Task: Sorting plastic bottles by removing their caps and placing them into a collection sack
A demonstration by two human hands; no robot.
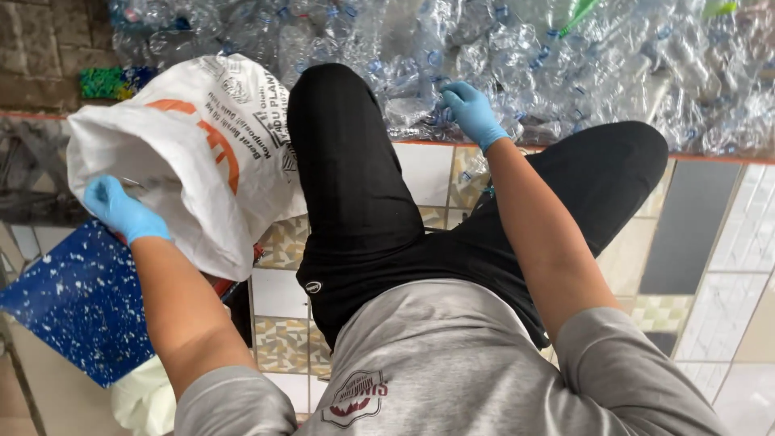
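The person sits on a tiled floor (686, 242), legs in black trousers spread toward a heap of clear plastic bottles (565, 64). The right hand (472, 113), in a blue glove, reaches into the near edge of that heap — its fingers curl around a crushed bottle (432, 109), though how firm the hold is I cannot tell. Well to the left of the heap, the gloved left hand (121, 211) grips the rim of a white woven sack (194, 153) with orange print, fingers closed on the cloth and holding its mouth open. Below the sack lies a blue speckled sheet (73, 303).
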